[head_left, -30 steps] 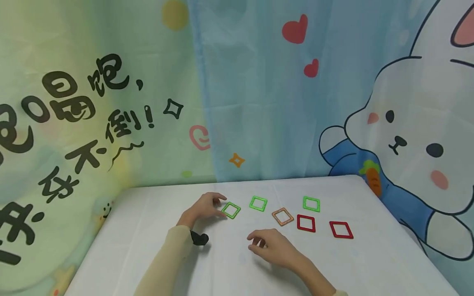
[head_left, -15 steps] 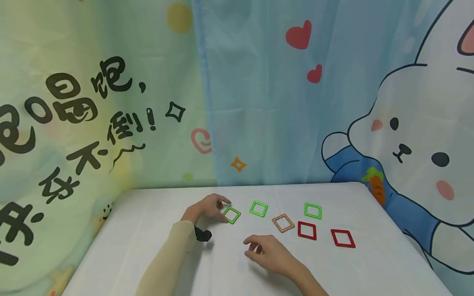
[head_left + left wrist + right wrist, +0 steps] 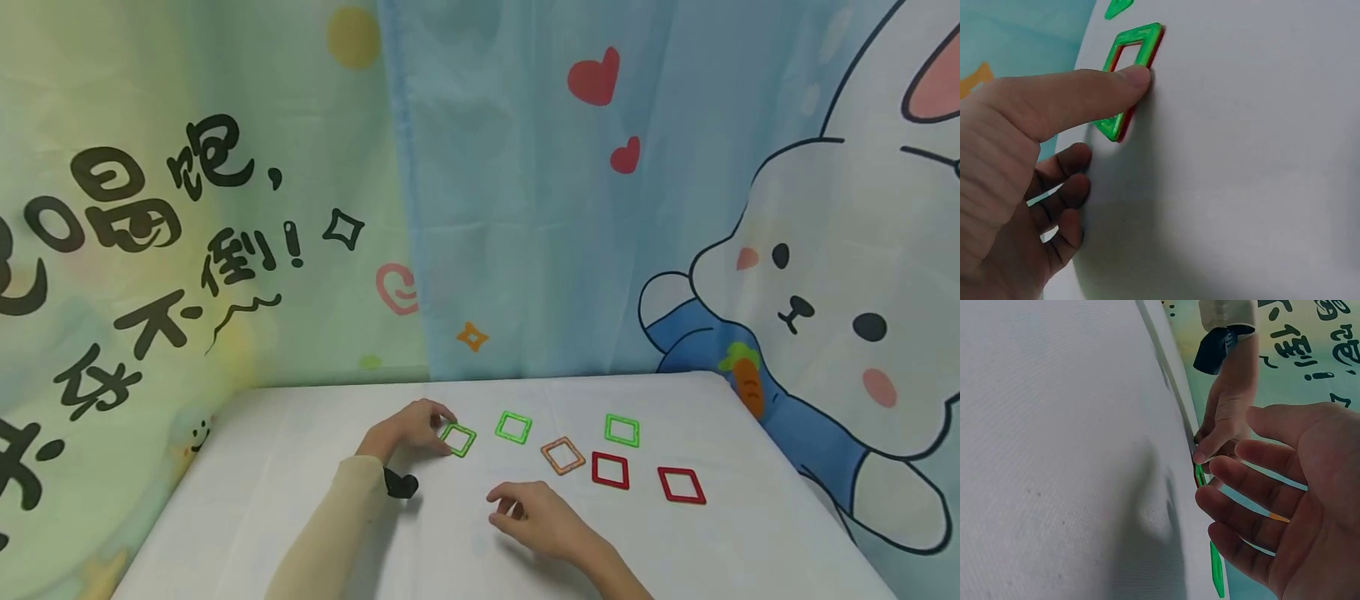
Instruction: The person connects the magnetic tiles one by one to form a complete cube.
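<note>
My left hand point(image 3: 412, 427) pinches a green square frame point(image 3: 458, 440) at the far left of the row. In the left wrist view the thumb lies across one side of this frame point(image 3: 1147, 44), and a red layer shows along its underside. The other fingers of that hand are loosely bent. My right hand point(image 3: 536, 518) hovers over the near middle of the table, holding nothing. Its fingers are relaxed and slightly curved, apart from the frames. In the right wrist view the right palm point(image 3: 1310, 506) shows, with the left hand point(image 3: 1225, 428) and the green frame point(image 3: 1200, 475) beyond it.
On the white table point(image 3: 315, 417) lie another green frame point(image 3: 513, 427), an orange frame point(image 3: 562, 456), a third green frame point(image 3: 622, 431), and two red frames, one nearer point(image 3: 611, 471) and one further right point(image 3: 682, 485). A printed curtain point(image 3: 510, 208) hangs behind the table.
The left index fingertip has come in closer to the green frame's edge. The right hand and the other frames stay about where they were; the head view shifts slightly.
</note>
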A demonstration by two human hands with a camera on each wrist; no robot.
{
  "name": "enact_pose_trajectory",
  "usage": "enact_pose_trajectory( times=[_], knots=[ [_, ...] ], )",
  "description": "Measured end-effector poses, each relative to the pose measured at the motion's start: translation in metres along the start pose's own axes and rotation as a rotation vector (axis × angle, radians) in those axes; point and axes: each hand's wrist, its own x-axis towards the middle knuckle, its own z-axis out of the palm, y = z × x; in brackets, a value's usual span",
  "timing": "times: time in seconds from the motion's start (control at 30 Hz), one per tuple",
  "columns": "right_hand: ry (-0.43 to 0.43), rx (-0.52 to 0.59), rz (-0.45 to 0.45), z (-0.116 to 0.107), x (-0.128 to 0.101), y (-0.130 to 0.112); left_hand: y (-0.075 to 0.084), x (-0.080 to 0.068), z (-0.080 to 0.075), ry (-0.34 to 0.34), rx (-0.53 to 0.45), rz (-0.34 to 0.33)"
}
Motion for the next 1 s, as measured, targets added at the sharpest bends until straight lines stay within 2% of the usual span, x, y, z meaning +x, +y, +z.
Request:
enact_pose_trajectory(
  times=[0.1, 0.37, 0.57, 0.7, 0.83, 1.0],
  knots=[
    [-0.011, 0.004, 0.014, 0.0, 0.001, -0.002, -0.003, -0.005, 0.002, 0.019, -0.029, 0.002],
    [-0.019, -0.016, 0.018, -0.006, 0.002, -0.006, -0.007, -0.014, 0.011, 0.128, -0.061, -0.016],
    [-0.009, -0.022, 0.036, -0.01, -0.004, -0.006, -0.003, -0.024, 0.019, 0.195, -0.022, 0.061],
    [-0.009, -0.018, 0.051, -0.008, -0.011, -0.004, -0.003, -0.035, 0.024, 0.181, 0.007, 0.071],
    [0.003, -0.021, 0.059, -0.008, -0.016, -0.002, -0.004, -0.044, 0.026, 0.161, -0.025, 0.053],
    [0.044, -0.033, 0.057, -0.015, -0.022, 0.001, -0.002, -0.052, 0.026, 0.168, -0.059, 0.053]
  ],
)
